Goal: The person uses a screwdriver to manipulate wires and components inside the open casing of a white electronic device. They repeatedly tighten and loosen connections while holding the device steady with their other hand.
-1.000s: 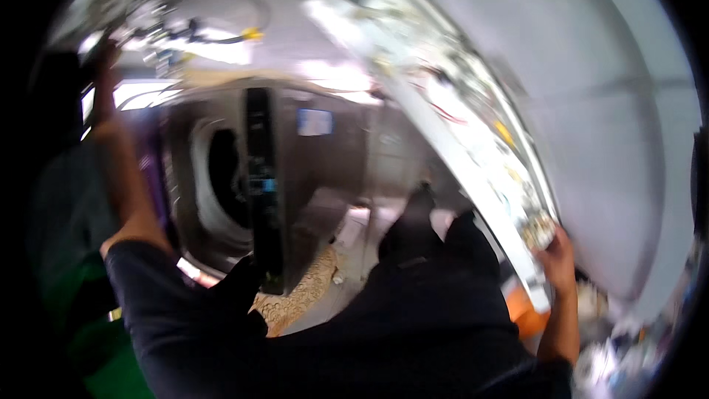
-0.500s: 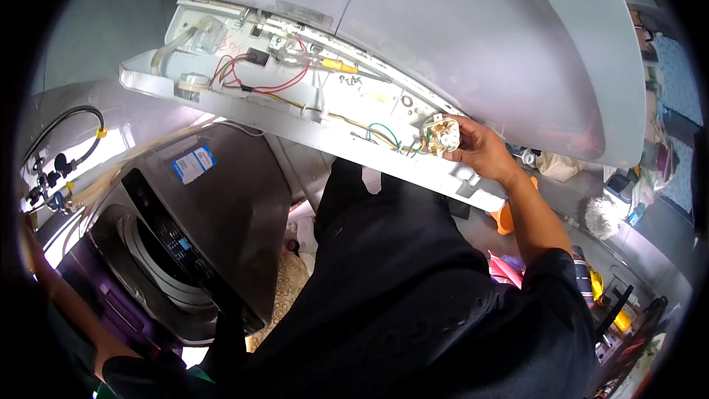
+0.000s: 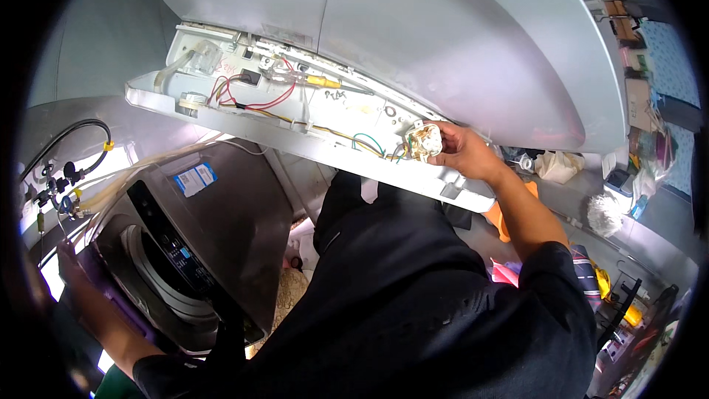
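My right hand (image 3: pixel 469 153) grips a small white switch-like part (image 3: pixel 425 142) with brass-coloured contacts, its thumb and fingers at the right side. Wires (image 3: pixel 378 146) run from that part along a long white control panel (image 3: pixel 284 139), which lies tilted across the top of a large grey appliance (image 3: pixel 458 52). A screwdriver with a clear and yellow handle (image 3: pixel 322 81) rests on the panel. At far left my left hand (image 3: pixel 68 257) is raised beside the purple edge of a washing machine, below some hoses. Its fingers are dim and blurred.
A dark top-loading washing machine (image 3: pixel 244 229) with its drum opening exposed stands at the left. Black hoses and valves (image 3: pixel 63 177) hang beyond it. At the right are a white fluffy brush head (image 3: pixel 604 216), an orange object (image 3: pixel 496 223) and assorted household items along a ledge.
My left hand has come inward from the left rim of the view. The right hand keeps its grip on the white part; both appear slightly further left and lower.
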`<action>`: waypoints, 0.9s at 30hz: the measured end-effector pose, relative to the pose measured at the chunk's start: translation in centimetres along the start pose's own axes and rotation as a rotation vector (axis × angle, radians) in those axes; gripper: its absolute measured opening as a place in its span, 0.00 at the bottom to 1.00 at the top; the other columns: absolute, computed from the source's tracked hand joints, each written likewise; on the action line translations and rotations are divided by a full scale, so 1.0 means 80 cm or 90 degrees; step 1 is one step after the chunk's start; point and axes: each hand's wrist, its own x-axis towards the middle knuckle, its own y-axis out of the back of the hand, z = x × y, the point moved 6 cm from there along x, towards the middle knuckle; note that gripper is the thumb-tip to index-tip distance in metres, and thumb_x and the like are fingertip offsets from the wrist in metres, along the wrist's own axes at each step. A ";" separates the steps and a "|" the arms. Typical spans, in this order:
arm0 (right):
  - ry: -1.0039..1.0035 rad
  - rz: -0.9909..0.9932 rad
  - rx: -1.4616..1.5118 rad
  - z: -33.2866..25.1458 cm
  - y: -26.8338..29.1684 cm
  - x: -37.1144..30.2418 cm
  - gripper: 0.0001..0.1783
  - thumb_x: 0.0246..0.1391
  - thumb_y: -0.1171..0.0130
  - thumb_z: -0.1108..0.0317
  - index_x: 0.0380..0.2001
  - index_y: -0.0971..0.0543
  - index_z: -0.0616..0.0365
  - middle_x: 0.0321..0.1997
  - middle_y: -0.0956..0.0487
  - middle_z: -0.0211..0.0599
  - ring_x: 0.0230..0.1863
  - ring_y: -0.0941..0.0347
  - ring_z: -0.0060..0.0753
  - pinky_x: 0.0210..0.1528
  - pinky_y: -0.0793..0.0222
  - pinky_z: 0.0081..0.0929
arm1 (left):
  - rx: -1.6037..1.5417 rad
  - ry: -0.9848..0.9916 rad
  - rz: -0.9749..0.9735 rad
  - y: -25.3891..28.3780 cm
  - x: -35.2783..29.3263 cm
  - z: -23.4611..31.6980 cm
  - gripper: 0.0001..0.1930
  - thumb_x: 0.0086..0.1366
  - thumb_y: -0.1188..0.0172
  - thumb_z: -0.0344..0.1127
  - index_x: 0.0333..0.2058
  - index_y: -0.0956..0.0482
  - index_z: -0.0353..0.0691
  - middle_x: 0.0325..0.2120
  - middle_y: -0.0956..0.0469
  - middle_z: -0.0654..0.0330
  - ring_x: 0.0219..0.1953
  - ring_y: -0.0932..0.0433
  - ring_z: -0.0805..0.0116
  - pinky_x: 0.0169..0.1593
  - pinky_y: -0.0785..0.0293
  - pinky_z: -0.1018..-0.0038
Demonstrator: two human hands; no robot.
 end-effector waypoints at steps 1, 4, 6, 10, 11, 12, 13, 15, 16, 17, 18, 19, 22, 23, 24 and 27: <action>0.001 0.005 -0.010 0.002 0.003 -0.001 0.40 0.53 0.30 0.82 0.69 0.32 0.59 0.51 0.19 0.31 0.48 0.24 0.20 0.54 0.27 0.23 | -0.017 0.015 0.006 -0.002 0.003 -0.004 0.14 0.72 0.37 0.40 0.49 0.21 0.38 0.39 0.22 0.58 0.43 0.19 0.67 0.45 0.17 0.75; 0.023 0.019 -0.063 0.001 0.003 -0.002 0.39 0.52 0.29 0.79 0.68 0.31 0.60 0.50 0.18 0.31 0.46 0.25 0.20 0.53 0.28 0.23 | -0.066 0.068 0.005 -0.006 0.009 -0.052 0.14 0.72 0.37 0.40 0.49 0.21 0.38 0.38 0.22 0.58 0.43 0.19 0.67 0.45 0.17 0.76; 0.036 -0.005 -0.068 0.004 0.006 0.010 0.40 0.52 0.29 0.78 0.69 0.31 0.59 0.49 0.18 0.31 0.45 0.25 0.20 0.53 0.28 0.23 | 0.012 -0.021 -0.109 0.035 0.005 -0.036 0.17 0.71 0.35 0.46 0.50 0.22 0.40 0.39 0.23 0.58 0.40 0.19 0.67 0.42 0.14 0.77; 0.046 0.019 -0.117 0.009 0.007 0.007 0.40 0.52 0.29 0.77 0.69 0.30 0.56 0.48 0.18 0.30 0.44 0.25 0.20 0.51 0.27 0.22 | 0.083 0.166 0.081 0.011 -0.012 -0.059 0.22 0.68 0.33 0.52 0.48 0.21 0.39 0.38 0.23 0.58 0.35 0.20 0.68 0.40 0.15 0.76; 0.054 0.019 -0.113 0.009 0.006 0.008 0.40 0.52 0.29 0.78 0.69 0.30 0.56 0.48 0.18 0.30 0.44 0.25 0.19 0.51 0.27 0.22 | 0.091 0.107 0.134 0.020 -0.029 -0.055 0.20 0.69 0.36 0.52 0.47 0.20 0.40 0.37 0.23 0.58 0.35 0.20 0.67 0.39 0.16 0.74; 0.066 0.012 -0.107 0.008 0.004 0.011 0.40 0.52 0.30 0.78 0.69 0.30 0.55 0.48 0.18 0.30 0.44 0.25 0.19 0.50 0.27 0.23 | 0.099 0.044 0.195 0.037 -0.052 -0.047 0.19 0.70 0.38 0.51 0.45 0.19 0.40 0.35 0.22 0.58 0.35 0.19 0.66 0.38 0.17 0.71; 0.080 0.002 -0.102 0.005 0.003 0.016 0.40 0.52 0.30 0.78 0.69 0.30 0.55 0.48 0.18 0.30 0.43 0.25 0.19 0.50 0.27 0.23 | 0.105 -0.020 0.260 0.060 -0.080 -0.037 0.18 0.71 0.41 0.51 0.43 0.18 0.41 0.33 0.21 0.57 0.35 0.19 0.65 0.37 0.19 0.69; 0.070 0.023 -0.071 0.006 0.002 0.007 0.39 0.53 0.31 0.79 0.69 0.30 0.55 0.49 0.18 0.30 0.43 0.24 0.19 0.49 0.27 0.23 | 0.408 -0.189 0.247 0.003 -0.129 -0.007 0.17 0.72 0.42 0.49 0.41 0.16 0.40 0.33 0.19 0.57 0.37 0.18 0.65 0.38 0.20 0.67; 0.057 0.052 -0.055 0.010 0.003 -0.004 0.39 0.53 0.31 0.79 0.68 0.30 0.54 0.49 0.18 0.30 0.42 0.24 0.18 0.49 0.27 0.22 | 0.841 -0.323 0.277 -0.075 -0.171 0.014 0.16 0.72 0.41 0.47 0.42 0.16 0.39 0.35 0.18 0.58 0.38 0.18 0.66 0.39 0.19 0.69; 0.064 0.062 -0.035 0.016 0.006 -0.011 0.39 0.53 0.31 0.80 0.68 0.30 0.54 0.49 0.18 0.30 0.42 0.24 0.18 0.48 0.27 0.22 | 1.117 -0.487 0.398 -0.136 -0.256 0.065 0.16 0.72 0.40 0.46 0.42 0.15 0.38 0.36 0.17 0.58 0.39 0.18 0.67 0.41 0.18 0.70; 0.084 0.038 -0.028 0.016 0.005 -0.002 0.39 0.53 0.32 0.80 0.68 0.30 0.54 0.49 0.18 0.30 0.42 0.23 0.18 0.48 0.27 0.22 | 0.956 -0.507 0.494 -0.132 -0.334 0.085 0.15 0.73 0.41 0.44 0.44 0.15 0.37 0.39 0.17 0.57 0.40 0.17 0.66 0.42 0.19 0.70; 0.100 0.021 -0.018 0.017 0.003 0.006 0.38 0.53 0.32 0.80 0.68 0.30 0.54 0.50 0.18 0.30 0.41 0.23 0.18 0.48 0.27 0.21 | 0.691 -0.479 0.466 -0.152 -0.408 0.100 0.15 0.74 0.42 0.43 0.46 0.15 0.37 0.41 0.16 0.56 0.40 0.17 0.65 0.43 0.19 0.70; 0.126 0.018 -0.039 0.014 0.001 0.012 0.38 0.52 0.32 0.80 0.67 0.29 0.53 0.50 0.19 0.31 0.41 0.23 0.17 0.47 0.28 0.21 | 0.281 -0.429 0.223 -0.266 -0.568 0.085 0.15 0.74 0.43 0.39 0.51 0.16 0.37 0.45 0.15 0.55 0.43 0.16 0.64 0.47 0.20 0.70; 0.133 0.022 -0.042 0.014 0.002 0.012 0.38 0.52 0.32 0.80 0.67 0.29 0.53 0.50 0.19 0.31 0.40 0.23 0.17 0.47 0.28 0.21 | 0.263 -0.441 0.102 -0.307 -0.601 0.072 0.16 0.74 0.42 0.38 0.53 0.18 0.36 0.45 0.15 0.55 0.44 0.16 0.66 0.49 0.20 0.70; 0.139 0.024 -0.044 0.014 0.003 0.013 0.38 0.51 0.32 0.80 0.67 0.28 0.53 0.49 0.19 0.31 0.39 0.23 0.17 0.47 0.28 0.21 | 0.244 -0.442 -0.017 -0.347 -0.636 0.061 0.16 0.74 0.41 0.36 0.55 0.20 0.36 0.44 0.15 0.55 0.46 0.17 0.67 0.50 0.20 0.70; 0.168 0.036 -0.064 0.018 0.007 0.017 0.38 0.51 0.31 0.80 0.66 0.28 0.52 0.49 0.19 0.31 0.37 0.24 0.18 0.45 0.27 0.22 | 0.298 -0.431 -0.437 -0.485 -0.764 0.029 0.14 0.69 0.37 0.31 0.51 0.18 0.37 0.44 0.16 0.58 0.48 0.18 0.68 0.55 0.23 0.70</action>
